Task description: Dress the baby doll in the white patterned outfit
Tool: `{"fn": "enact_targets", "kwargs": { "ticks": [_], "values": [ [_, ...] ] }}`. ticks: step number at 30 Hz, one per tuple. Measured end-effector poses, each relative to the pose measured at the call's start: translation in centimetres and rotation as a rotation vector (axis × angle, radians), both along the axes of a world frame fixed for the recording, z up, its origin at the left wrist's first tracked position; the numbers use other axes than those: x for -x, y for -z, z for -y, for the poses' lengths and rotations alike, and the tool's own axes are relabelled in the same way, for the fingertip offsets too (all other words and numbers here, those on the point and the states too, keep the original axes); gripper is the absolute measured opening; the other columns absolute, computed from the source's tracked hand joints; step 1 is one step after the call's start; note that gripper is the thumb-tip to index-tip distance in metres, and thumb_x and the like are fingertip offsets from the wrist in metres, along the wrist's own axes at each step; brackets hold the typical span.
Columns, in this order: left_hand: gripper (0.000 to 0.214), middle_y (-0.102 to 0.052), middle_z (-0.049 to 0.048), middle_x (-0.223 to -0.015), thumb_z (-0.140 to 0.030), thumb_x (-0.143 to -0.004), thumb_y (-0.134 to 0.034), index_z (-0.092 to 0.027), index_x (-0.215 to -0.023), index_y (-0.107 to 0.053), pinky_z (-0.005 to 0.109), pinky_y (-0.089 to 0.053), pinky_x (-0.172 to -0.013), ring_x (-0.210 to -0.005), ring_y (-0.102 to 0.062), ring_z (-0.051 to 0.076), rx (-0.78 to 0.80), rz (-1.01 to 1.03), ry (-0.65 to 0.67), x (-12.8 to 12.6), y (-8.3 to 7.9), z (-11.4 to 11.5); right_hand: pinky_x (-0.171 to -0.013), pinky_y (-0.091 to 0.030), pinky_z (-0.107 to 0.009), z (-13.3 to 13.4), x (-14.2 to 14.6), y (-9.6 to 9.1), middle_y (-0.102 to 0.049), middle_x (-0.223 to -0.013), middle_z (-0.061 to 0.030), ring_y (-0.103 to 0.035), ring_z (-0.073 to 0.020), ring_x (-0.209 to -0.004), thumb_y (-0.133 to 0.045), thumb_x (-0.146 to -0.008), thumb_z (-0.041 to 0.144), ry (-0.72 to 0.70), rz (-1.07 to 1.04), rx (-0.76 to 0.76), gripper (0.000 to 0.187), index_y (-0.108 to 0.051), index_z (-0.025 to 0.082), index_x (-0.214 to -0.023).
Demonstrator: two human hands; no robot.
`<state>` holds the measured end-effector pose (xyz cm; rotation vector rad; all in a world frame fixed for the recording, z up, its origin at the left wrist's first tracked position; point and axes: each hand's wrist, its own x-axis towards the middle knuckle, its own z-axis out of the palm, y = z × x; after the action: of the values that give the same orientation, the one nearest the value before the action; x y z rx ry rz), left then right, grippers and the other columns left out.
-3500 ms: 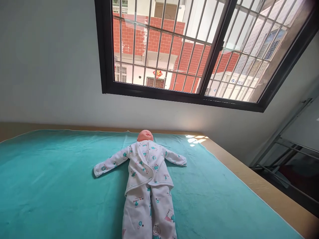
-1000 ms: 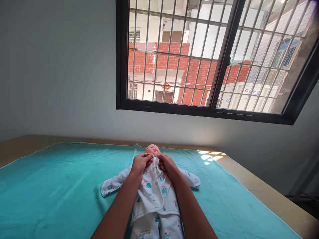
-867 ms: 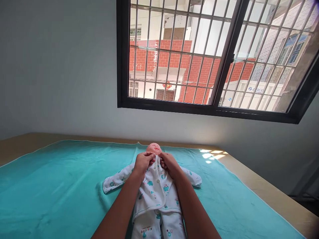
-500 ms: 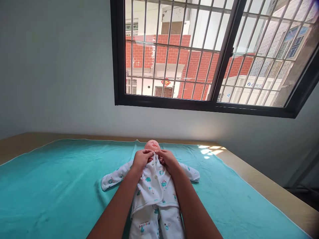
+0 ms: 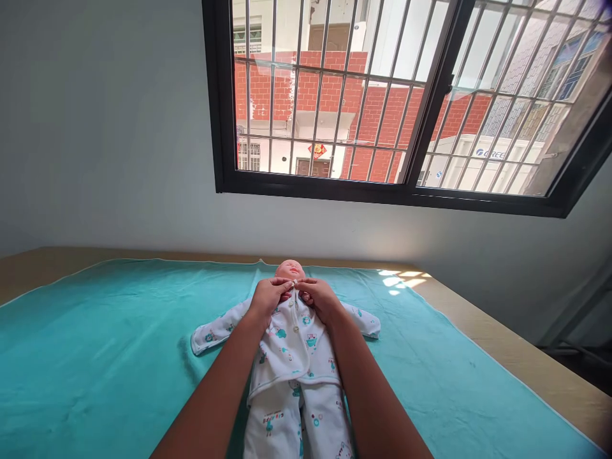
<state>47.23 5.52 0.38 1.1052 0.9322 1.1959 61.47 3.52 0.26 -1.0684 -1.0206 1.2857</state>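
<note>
A baby doll (image 5: 289,268) lies on its back, its head toward the wall. It wears a white printed baby jacket (image 5: 287,350) with buttons down the front and matching trousers (image 5: 275,424). My left hand (image 5: 268,298) pinches one side of the jacket's collar just below the doll's chin. Opposite it, my right hand (image 5: 319,296) pinches the other side, fingertips nearly meeting the left ones. A lower button (image 5: 296,329) shows on the jacket front. The top fastening is partly hidden by my fingers. Both jacket sleeves lie spread outward.
A turquoise cloth (image 5: 105,357) covers most of the wooden table (image 5: 502,331). Behind it is a pale wall (image 5: 119,127) with a black-framed barred window (image 5: 310,185). Patches of sunlight fall on the far right of the cloth and table.
The view has tilted slightly, so everything sits a little higher in the picture. Both hands stay at the collar, with only small finger movement.
</note>
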Motion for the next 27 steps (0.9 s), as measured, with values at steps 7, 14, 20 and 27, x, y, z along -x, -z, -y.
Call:
{"fn": "enact_targets", "kwargs": {
  "ticks": [7, 14, 20, 27],
  "values": [
    [0.023, -0.074, 0.0068, -0.079, -0.017, -0.063, -0.084, -0.011, -0.083, -0.076, 0.019, -0.051, -0.057, -0.056, -0.06, 0.007, 0.005, 0.006, 0.054, 0.2, -0.4, 0.4, -0.041, -0.022, -0.017, 0.2, -0.4, 0.0, -0.048, -0.052, 0.0058, -0.033, -0.0026, -0.045, -0.08, -0.059, 0.027, -0.053, 0.011, -0.006, 0.027, -0.067, 0.011, -0.076],
    [0.039, -0.073, 0.0054, -0.074, -0.021, -0.057, -0.086, -0.011, -0.094, -0.077, 0.019, -0.046, -0.054, -0.055, -0.056, 0.007, -0.078, -0.012, 0.13, 0.2, -0.3, 0.3, -0.041, -0.025, -0.016, 0.8, 0.0, -0.9, -0.054, -0.056, 0.0031, -0.035, -0.0025, -0.045, -0.08, -0.06, 0.021, -0.137, 0.068, 0.004, 0.023, -0.068, 0.011, -0.077],
    [0.039, -0.073, 0.0064, -0.081, -0.026, -0.058, -0.085, -0.011, -0.093, -0.074, 0.019, -0.048, -0.058, -0.062, -0.061, 0.01, -0.097, -0.011, 0.129, 0.2, 0.1, 0.0, -0.039, -0.026, -0.016, 1.1, 0.8, -1.6, -0.054, -0.053, 0.0016, -0.039, -0.0038, -0.044, -0.074, -0.063, 0.018, -0.135, 0.13, 0.019, 0.013, -0.064, 0.011, -0.065],
    [0.038, -0.072, 0.0064, -0.078, -0.032, -0.067, -0.082, -0.01, -0.097, -0.072, 0.021, -0.049, -0.056, -0.056, -0.06, 0.009, -0.11, -0.101, 0.086, -0.2, -0.5, 0.5, -0.039, -0.028, -0.016, 0.8, -0.2, -0.6, -0.052, -0.058, 0.0032, -0.036, -0.0032, -0.044, -0.07, -0.069, 0.026, -0.054, 0.114, -0.018, 0.021, -0.072, 0.012, -0.086]
  ]
}}
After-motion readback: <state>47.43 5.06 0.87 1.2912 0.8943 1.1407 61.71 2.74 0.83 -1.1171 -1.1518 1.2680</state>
